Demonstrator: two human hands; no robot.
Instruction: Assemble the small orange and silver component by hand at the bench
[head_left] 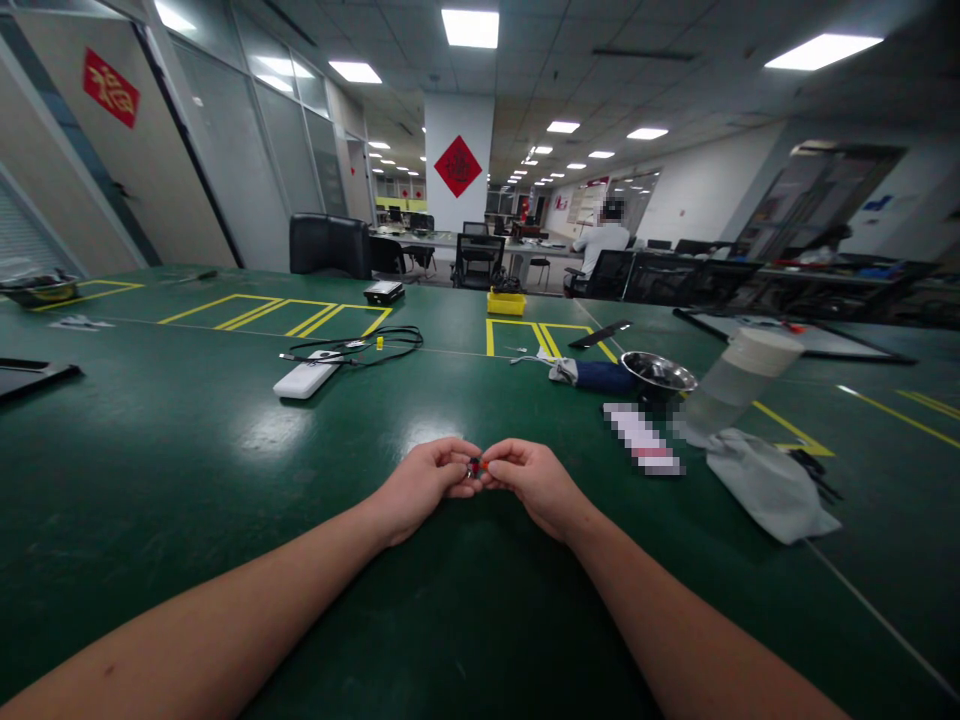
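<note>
My left hand (pixel 427 485) and my right hand (pixel 532 482) meet close together over the green table (pixel 360 620), near its front middle. Between the left thumb and fingers is a small dark and red piece (pixel 473 467) with a shiny metal-looking bit below. The right thumb and forefinger pinch a tiny orange-red piece (pixel 485 466) right beside it. Whether the two pieces are joined I cannot tell. Both are too small to name, and fingertips hide most of them.
Beyond my hands lie a white power bank (pixel 306 378) and a black cable (pixel 405 345). To the right are a metal bowl (pixel 660 372), a phone (pixel 641 438), a clear bottle (pixel 739 385) and a grey pouch (pixel 769 485). A yellow box (pixel 506 302) stands at the far edge. A person (pixel 600 240) sits beyond.
</note>
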